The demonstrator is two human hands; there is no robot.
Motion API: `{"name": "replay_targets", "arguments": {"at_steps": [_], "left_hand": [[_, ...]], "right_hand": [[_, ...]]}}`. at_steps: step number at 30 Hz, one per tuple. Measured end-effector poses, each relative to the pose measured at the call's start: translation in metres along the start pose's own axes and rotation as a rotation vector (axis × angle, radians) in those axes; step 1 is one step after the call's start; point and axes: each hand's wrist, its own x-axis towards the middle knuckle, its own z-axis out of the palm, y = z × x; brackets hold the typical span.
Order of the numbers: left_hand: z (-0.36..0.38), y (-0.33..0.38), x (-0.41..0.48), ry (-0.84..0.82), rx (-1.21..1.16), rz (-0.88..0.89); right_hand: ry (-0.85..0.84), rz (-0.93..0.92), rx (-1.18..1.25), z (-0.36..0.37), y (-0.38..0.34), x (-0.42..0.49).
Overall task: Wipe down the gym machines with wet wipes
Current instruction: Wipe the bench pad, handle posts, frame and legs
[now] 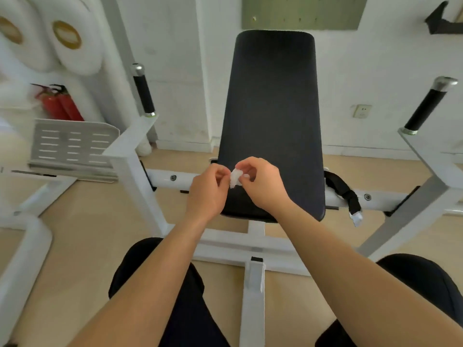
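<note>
Hands first: your left hand [209, 187] and right hand [263, 181] meet in front of you, each pinching one side of a small crumpled white wet wipe [235, 177] between thumb and fingertips. The wipe is bunched up between the two hands, held in the air just above the near end of the black pad [271, 116] of the bench. It does not look to be touching the pad, though the view from above makes that hard to settle.

Your bare forearms reach in from the bottom of the view, and your knees in dark trousers [180, 296] sit on either side of the white steel frame [254, 291] that runs toward you along the wooden floor [82, 259].

The pad rises away from you toward the white wall. On its left a black-gripped handle [143, 92] stands upright on a white post; on its right a second black handle [426, 107] tilts outward. A black strap [344, 190] with a pale buckle hangs from the crossbar just right of the pad.

Farther left you have a slotted grey metal plate [72, 144], and behind it two red fire extinguishers [59, 102] beside white padded rolls [70, 36].
</note>
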Motion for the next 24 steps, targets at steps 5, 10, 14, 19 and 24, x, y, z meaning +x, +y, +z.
{"name": "replay_targets", "arguments": {"at_steps": [5, 10, 14, 19, 24], "left_hand": [[-0.073, -0.028, 0.006, 0.085, -0.189, -0.077], [-0.135, -0.065, 0.025, 0.32, -0.157, -0.115], [-0.169, -0.083, 0.043, 0.44, -0.193, -0.163], [-0.181, -0.09, 0.066, 0.492, -0.264, -0.214], [-0.177, -0.093, 0.09, 0.407, -0.351, -0.222]], "right_hand": [[-0.081, -0.071, 0.112, 0.051, -0.063, 0.031], [-0.144, -0.158, 0.158, 0.088, -0.105, 0.065], [-0.155, -0.154, 0.136, 0.099, -0.118, 0.095], [-0.191, -0.145, 0.094, 0.111, -0.121, 0.127], [-0.219, -0.075, 0.133, 0.116, -0.12, 0.153]]}}
